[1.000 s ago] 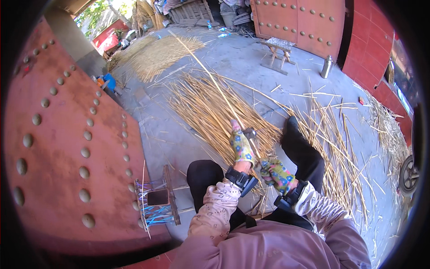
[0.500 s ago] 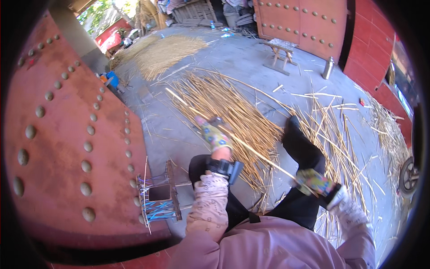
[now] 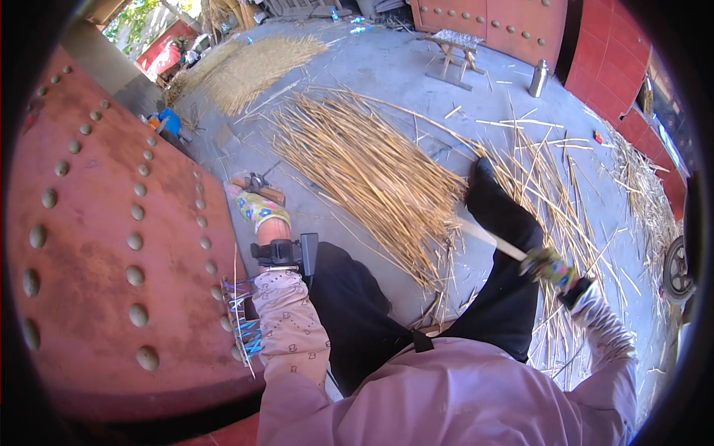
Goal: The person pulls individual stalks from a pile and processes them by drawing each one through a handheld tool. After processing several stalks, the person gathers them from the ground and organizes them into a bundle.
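My left hand (image 3: 253,204), in a flowered glove, is out at the left beside the red studded door. It is closed around a small tool (image 3: 268,193) with a brown wooden part and dark metal on top; its exact kind is unclear. My right hand (image 3: 549,267), gloved too, grips a pale stalk (image 3: 507,248) above my right leg. The stalk's far end smears with motion toward the pile of tan stalks (image 3: 372,178) on the floor between my legs.
More stalks (image 3: 558,201) lie loose beyond my right leg. A pale stalk mat (image 3: 260,67) spreads at the back. The studded door (image 3: 111,260) stands close at left. A low stool (image 3: 454,46) and a metal flask (image 3: 538,79) are at back right, a wheel (image 3: 677,267) at far right.
My left hand has swung left with the tool, off the long stalk it was on. My right hand has moved slightly right and up, still holding the stalk.
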Motion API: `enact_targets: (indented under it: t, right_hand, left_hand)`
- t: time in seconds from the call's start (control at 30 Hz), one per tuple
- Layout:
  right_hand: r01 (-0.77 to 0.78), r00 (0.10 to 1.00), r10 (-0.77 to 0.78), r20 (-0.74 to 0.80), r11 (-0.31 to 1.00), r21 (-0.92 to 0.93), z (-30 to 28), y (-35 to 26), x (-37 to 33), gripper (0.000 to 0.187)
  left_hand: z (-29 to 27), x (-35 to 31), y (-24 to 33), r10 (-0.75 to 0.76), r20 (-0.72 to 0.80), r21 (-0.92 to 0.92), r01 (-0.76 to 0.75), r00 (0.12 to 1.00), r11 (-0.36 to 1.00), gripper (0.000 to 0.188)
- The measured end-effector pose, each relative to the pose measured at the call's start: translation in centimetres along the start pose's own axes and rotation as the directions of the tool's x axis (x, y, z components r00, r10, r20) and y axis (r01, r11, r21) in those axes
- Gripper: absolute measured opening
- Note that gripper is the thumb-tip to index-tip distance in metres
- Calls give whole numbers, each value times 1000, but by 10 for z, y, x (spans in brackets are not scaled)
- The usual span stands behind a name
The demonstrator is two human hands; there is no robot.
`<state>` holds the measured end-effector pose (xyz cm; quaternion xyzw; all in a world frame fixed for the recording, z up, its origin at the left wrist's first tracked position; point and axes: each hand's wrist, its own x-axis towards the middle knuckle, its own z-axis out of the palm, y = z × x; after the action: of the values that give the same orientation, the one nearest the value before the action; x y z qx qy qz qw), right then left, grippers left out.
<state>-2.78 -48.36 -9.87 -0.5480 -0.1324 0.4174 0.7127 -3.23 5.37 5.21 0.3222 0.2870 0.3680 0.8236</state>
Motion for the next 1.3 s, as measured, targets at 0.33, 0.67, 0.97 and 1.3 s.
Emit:
enact_targets:
  t: [0.33,0.67,0.97,1.3]
  right_hand:
    - [-25,992,-14,-128,955,-296,61,-85,126,48]
    - [-54,986,164,-5,297,-953,115,200,300,46]
    - [-19,995,100,-1,174,-985,106,224,337,45]
    - [-342,932,362,31,848,405,113,156,283,23]
  left_hand:
    - [17,-36,-74,-206,32,189,196,978,962,38]
    - [-8,-34,-67,-442,-4,254,429,897,867,41]
    - [-30,-32,-104,-376,-54,432,361,925,827,47]
    - [8,-40,-83,-441,51,313,405,896,859,46]
